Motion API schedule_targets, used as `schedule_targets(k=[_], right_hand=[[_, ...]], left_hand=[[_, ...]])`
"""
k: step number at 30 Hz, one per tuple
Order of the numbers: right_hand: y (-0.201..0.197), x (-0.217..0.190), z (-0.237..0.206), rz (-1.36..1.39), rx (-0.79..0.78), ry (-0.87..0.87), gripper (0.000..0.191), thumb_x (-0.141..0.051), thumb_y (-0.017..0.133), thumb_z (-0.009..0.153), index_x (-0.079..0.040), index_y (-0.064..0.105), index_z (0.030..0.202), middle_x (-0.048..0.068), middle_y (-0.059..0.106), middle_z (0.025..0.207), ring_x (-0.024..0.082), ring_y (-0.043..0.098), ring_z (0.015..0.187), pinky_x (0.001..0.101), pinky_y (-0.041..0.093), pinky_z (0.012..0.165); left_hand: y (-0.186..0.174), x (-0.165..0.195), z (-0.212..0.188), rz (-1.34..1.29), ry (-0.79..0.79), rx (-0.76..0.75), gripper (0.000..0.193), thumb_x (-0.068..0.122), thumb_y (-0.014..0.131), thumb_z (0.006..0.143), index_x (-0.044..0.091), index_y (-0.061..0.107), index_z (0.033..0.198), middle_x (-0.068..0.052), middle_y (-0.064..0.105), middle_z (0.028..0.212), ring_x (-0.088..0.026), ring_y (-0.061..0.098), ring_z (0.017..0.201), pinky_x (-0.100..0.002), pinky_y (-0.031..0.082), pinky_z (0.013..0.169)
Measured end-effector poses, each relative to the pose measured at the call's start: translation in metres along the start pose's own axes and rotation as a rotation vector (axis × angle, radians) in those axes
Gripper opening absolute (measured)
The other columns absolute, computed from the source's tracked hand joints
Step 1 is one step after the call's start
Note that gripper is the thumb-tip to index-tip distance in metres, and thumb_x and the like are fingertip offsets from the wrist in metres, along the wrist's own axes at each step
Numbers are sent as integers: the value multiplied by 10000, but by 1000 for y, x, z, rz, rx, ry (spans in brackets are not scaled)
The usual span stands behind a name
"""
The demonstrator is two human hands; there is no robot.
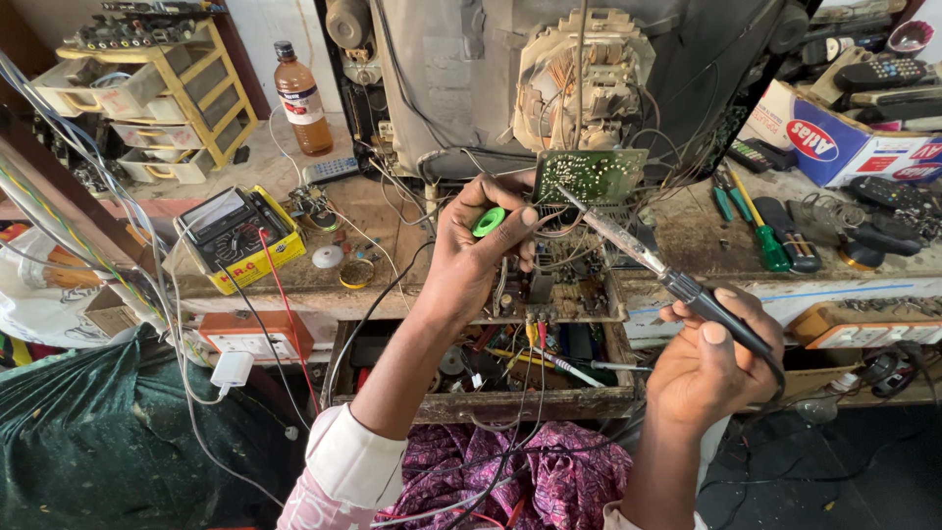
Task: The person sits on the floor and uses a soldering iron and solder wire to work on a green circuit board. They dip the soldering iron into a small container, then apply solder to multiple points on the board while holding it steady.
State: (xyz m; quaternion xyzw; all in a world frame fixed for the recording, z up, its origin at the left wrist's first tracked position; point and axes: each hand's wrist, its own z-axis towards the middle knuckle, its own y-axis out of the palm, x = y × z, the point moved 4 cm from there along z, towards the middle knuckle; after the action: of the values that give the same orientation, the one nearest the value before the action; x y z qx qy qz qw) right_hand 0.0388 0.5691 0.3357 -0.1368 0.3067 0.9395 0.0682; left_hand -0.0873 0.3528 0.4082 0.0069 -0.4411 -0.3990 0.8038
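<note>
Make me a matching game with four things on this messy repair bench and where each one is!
Things:
1. soldering iron
2. green spool
3. brown bottle
4. yellow meter

Places:
A. at the back, beside the yellow drawer rack
B. in the left hand
C. lying on the bench at the left
D. in the right hand, tip by the green circuit board

Pairs: 1-D, 2-B, 3-A, 4-C

Circuit board (pixel 590 175) behind the soldering iron (pixel 655 267), multimeter (pixel 239 237) on the bench (pixel 383 221) to the left, bottle (pixel 300 99) behind it, screwdrivers (pixel 751 218) right, open drawer (pixel 510 368) below the bench edge.
</note>
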Motion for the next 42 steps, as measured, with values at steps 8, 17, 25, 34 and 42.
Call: schedule_targets(k=[8, 17, 25, 34, 42], right_hand=[[11, -13, -2, -89, -73, -96, 250, -91, 729, 1028, 87, 625, 1171, 227, 651, 1100, 280, 704, 880, 389, 644, 756], [19, -22, -2, -170, -108, -174, 301, -139, 763, 1029, 75, 622, 1186, 228, 655, 1111, 276, 723, 857, 379, 669, 748], [30, -40, -4, -370, -197, -264, 332, -225, 726, 1089, 62, 597, 1194, 236, 643, 1151, 263, 747, 841, 348, 680, 770], [35, -49, -8, -523, -258, -308, 355, -257, 706, 1114, 60, 581, 1214, 241, 646, 1190, 287, 762, 901, 316, 682, 783], [33, -35, -3, -319, -172, -267, 360, -212, 724, 1085, 66, 566, 1251, 232, 635, 1178, 264, 730, 885, 362, 690, 783]], left_hand=[[1, 2, 1, -29, -7, -7, 96, 35, 681, 1046, 47, 586, 1032, -83, 666, 1000, -99, 612, 746, -266, 541, 681], [1, 3, 2, -22, -15, 2, 106, 67, 687, 1014, 57, 583, 1005, -50, 683, 987, -87, 611, 728, -259, 535, 656], [-1, 2, 2, -21, -49, 18, 111, 84, 696, 1014, 57, 590, 1029, -37, 659, 892, -99, 627, 721, -262, 537, 649], [0, 5, 1, -16, -7, -4, 92, 45, 674, 1027, 47, 582, 1021, -96, 678, 1208, -85, 612, 747, -259, 540, 674], [-3, 2, 3, -29, 6, -22, 86, 15, 654, 1040, 45, 574, 1034, -133, 671, 1237, -94, 615, 747, -263, 544, 669]])
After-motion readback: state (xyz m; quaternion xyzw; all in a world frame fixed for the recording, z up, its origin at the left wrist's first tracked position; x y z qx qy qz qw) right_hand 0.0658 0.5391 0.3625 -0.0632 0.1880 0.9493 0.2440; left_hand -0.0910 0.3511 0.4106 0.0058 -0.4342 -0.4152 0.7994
